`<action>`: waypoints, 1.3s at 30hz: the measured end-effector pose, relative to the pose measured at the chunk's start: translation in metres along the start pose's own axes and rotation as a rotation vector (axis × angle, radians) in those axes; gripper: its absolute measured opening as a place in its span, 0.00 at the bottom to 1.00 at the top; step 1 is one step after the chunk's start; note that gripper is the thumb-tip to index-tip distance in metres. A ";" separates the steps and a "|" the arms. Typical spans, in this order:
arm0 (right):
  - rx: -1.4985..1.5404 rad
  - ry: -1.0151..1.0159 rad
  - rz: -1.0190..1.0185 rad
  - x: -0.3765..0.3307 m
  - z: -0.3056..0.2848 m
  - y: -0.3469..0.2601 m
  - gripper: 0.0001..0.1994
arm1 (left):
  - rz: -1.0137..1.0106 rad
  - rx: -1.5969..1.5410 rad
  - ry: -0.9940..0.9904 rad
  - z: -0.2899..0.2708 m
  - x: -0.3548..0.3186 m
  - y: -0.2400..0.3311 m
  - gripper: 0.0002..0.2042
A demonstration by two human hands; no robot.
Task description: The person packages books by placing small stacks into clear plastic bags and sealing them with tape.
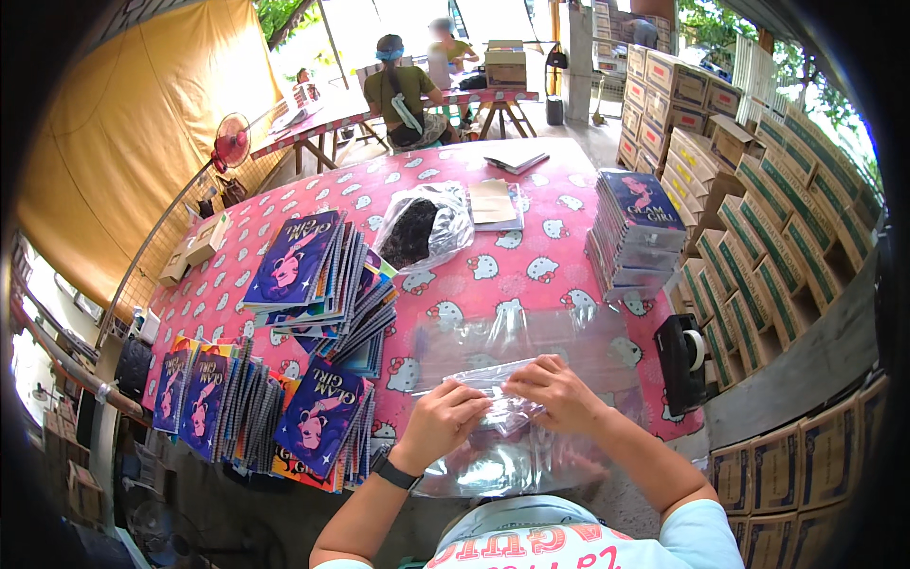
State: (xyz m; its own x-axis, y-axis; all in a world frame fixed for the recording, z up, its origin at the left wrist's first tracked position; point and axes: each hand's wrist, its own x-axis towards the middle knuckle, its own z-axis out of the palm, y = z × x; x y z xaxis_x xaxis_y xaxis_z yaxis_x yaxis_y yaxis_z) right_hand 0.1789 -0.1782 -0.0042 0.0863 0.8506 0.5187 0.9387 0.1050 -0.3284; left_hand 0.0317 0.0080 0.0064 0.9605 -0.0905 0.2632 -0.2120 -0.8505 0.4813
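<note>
Shirt: pale blue, nearest us.
Loose notebooks: piled left, near and far, apparently without plastic; we judge these left to do.
Left hand: our fingertips pinch clear film.
Film: bunched between our hands, near side of the table.
Right hand: our fingers clamp the film too.
Stack: far right, seemingly plastic-covered, probably done.

Pinched in the left hand and the right hand: crumpled, see-through plastic film, creased and shiny, bunched in loose folds. Spread just beneath, partly over the pink table cover: clear plastic sheeting, glossy and rippled, hard to tell if joined
</note>
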 end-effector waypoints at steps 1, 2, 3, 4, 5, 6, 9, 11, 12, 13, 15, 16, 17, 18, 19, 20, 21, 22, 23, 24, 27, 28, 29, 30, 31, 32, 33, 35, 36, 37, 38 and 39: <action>-0.010 0.006 0.015 0.000 0.002 -0.001 0.17 | 0.133 0.019 0.208 0.002 0.002 0.002 0.12; -0.011 0.013 0.024 0.001 0.004 -0.001 0.16 | 0.119 0.068 0.261 0.004 0.003 0.003 0.11; -0.019 0.004 0.014 0.002 0.005 -0.001 0.14 | 0.104 0.119 0.313 0.005 0.004 0.004 0.10; -0.017 -0.005 -0.005 0.003 0.006 -0.001 0.12 | 0.085 0.184 0.351 0.006 0.005 0.004 0.09; -0.007 -0.009 -0.042 0.005 0.007 -0.002 0.10 | 0.117 0.154 0.320 0.007 0.005 0.004 0.10; -0.004 -0.008 -0.022 0.006 0.007 -0.003 0.08 | 0.147 0.139 0.278 0.007 0.004 0.004 0.11; 0.027 0.031 -0.003 0.009 0.007 -0.006 0.06 | 0.148 0.134 0.236 0.011 0.003 0.000 0.13; 0.062 0.037 0.043 0.010 0.005 -0.007 0.06 | 0.167 0.111 0.276 0.014 0.004 -0.004 0.16; 0.029 0.071 0.060 0.009 0.003 -0.007 0.06 | 0.136 0.100 0.299 0.015 0.004 -0.006 0.16; -0.009 0.062 0.098 0.008 0.001 -0.006 0.06 | 0.131 0.084 0.307 0.016 0.006 -0.008 0.16; -0.035 0.026 0.148 0.008 -0.003 -0.003 0.05 | 0.109 0.051 0.316 0.016 0.009 -0.010 0.16; -0.020 -0.004 0.153 0.008 -0.005 -0.001 0.06 | 0.088 0.037 0.319 0.016 0.010 -0.008 0.17; 0.007 -0.042 0.146 0.009 -0.006 0.001 0.06 | 0.063 0.018 0.338 0.014 0.012 -0.005 0.18; 0.015 -0.057 0.179 0.010 -0.007 0.002 0.07 | -0.093 -0.023 0.269 0.012 0.015 -0.001 0.19; 0.031 -0.084 0.192 0.011 -0.008 0.003 0.08 | -0.254 -0.067 0.223 0.011 0.017 0.004 0.20; 0.057 -0.111 0.226 0.013 -0.008 0.002 0.09 | -0.384 -0.090 0.184 0.008 0.019 0.009 0.21; 0.065 -0.119 0.248 0.015 -0.009 0.002 0.10 | -0.408 0.028 0.165 0.004 0.022 0.012 0.22; 0.079 -0.127 0.290 0.017 -0.009 0.001 0.12 | -0.397 0.166 0.155 0.001 0.026 0.014 0.23; 0.104 -0.122 0.361 0.019 -0.010 0.000 0.14 | -0.335 0.286 0.127 -0.004 0.031 0.010 0.24; 0.012 -0.151 0.384 0.020 -0.011 0.000 0.16 | -0.215 0.288 0.131 -0.006 0.035 0.005 0.25; -0.189 -0.126 0.398 0.027 -0.012 0.006 0.19 | -0.072 0.003 -0.010 -0.013 0.047 -0.027 0.22; -0.230 -0.065 0.316 0.030 -0.011 0.012 0.18 | -0.070 -0.127 0.040 -0.010 0.046 -0.035 0.20; -0.222 -0.020 0.295 0.034 -0.009 0.018 0.16 | -0.137 -0.238 0.048 -0.005 0.047 -0.042 0.18; -0.069 -0.052 0.331 0.038 -0.007 0.025 0.15 | -0.201 -0.357 0.039 0.000 0.047 -0.047 0.16; 0.138 -0.095 0.422 0.043 -0.002 0.031 0.13 | -0.235 -0.421 0.091 0.005 0.049 -0.050 0.12; 0.326 -0.157 0.554 0.047 0.003 0.037 0.11 | -0.225 -0.377 0.141 0.008 0.051 -0.051 0.11; 0.342 -0.086 0.571 0.051 0.007 0.041 0.10 | -0.219 -0.348 0.172 0.010 0.055 -0.050 0.10; 0.337 0.050 0.497 0.056 0.008 0.049 0.09 | -0.199 -0.316 0.253 0.007 0.065 -0.049 0.08; 0.326 0.070 0.491 0.057 0.008 0.051 0.09 | -0.068 -0.256 0.323 0.003 0.069 -0.049 0.07; 0.263 0.188 0.309 0.054 0.006 0.052 0.07 | 0.021 -0.193 0.376 0.000 0.072 -0.050 0.07; 0.216 0.145 0.328 0.051 0.006 0.052 0.06 | 0.099 -0.126 0.422 -0.001 0.071 -0.050 0.07; 0.176 0.137 0.299 0.043 0.007 0.048 0.05 | 0.114 -0.115 0.424 0.000 0.068 -0.050 0.06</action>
State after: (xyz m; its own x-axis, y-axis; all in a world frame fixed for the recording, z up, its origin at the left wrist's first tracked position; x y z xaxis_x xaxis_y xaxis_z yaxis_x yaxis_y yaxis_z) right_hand 0.2253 -0.1334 -0.0033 0.4030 0.7815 0.4763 0.7946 -0.0405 -0.6058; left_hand 0.1073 0.0450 0.0001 0.7762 0.0602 0.6276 -0.3541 -0.7819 0.5131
